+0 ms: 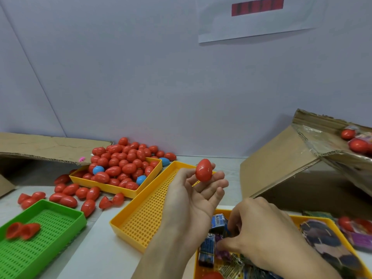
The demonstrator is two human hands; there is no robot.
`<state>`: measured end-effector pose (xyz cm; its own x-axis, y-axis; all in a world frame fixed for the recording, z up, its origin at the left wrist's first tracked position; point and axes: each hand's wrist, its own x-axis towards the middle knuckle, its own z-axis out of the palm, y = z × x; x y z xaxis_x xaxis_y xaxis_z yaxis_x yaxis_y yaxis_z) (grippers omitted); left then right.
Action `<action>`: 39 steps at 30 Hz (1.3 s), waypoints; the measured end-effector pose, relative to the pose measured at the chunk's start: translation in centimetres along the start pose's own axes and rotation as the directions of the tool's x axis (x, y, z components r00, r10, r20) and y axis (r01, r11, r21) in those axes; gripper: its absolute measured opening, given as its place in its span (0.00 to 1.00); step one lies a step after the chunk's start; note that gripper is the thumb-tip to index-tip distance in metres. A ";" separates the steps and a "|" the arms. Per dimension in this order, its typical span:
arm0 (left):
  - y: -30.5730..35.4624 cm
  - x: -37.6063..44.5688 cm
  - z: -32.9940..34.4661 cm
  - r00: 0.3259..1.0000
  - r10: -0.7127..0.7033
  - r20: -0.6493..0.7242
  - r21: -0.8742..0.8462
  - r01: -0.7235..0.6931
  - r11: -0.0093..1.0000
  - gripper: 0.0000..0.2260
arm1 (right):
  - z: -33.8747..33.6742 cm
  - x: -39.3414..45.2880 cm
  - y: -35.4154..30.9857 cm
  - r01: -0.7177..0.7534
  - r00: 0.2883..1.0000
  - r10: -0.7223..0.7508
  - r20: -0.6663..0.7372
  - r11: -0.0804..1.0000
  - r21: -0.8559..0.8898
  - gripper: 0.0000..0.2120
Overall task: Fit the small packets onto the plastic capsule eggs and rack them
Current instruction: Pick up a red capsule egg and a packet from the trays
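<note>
My left hand [193, 194] is raised palm-up over the middle yellow tray [141, 216] and holds a red capsule egg [203, 170] upright at its fingertips. My right hand [259, 230] reaches down into the near yellow tray [298, 218], fingers curled among small blue and purple packets [217, 220]; whether it pinches one is hidden. A far yellow tray [153, 174] is heaped with red eggs [120, 164] and a few blue ones [98, 169].
Loose red eggs [68, 196] lie on the table left of the trays. A green tray [50, 224] at the near left holds two red egg halves [22, 230]. A tilted cardboard box [285, 164] with wrapped eggs stands right; flat cardboard [44, 148] lies at back left.
</note>
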<state>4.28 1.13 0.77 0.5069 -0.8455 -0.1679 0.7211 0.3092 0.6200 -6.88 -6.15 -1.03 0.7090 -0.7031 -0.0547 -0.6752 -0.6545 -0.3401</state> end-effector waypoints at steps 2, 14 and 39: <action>0.0 0.0 0.0 1.000 0.005 -0.008 0.012 -0.005 1.000 0.15 | 0.5 0.0 -0.2 -0.004 0.999 0.002 -0.044 0.999 -0.032 0.21; 0.0 0.2 -0.1 1.000 0.024 0.000 0.032 -0.024 0.999 0.18 | -1.5 0.3 3.7 0.009 0.991 0.056 -0.125 0.883 0.469 0.09; -1.6 1.2 -1.3 0.993 0.114 0.022 0.685 -0.098 0.721 0.12 | -1.6 0.8 3.4 0.104 0.986 0.073 -0.152 0.448 0.888 0.06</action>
<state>4.34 0.18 -1.47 0.5755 -0.8140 -0.0792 0.1468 0.0075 0.9891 -8.97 -9.35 -0.76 0.6189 -0.7828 0.0642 -0.0478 -0.1191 -0.9917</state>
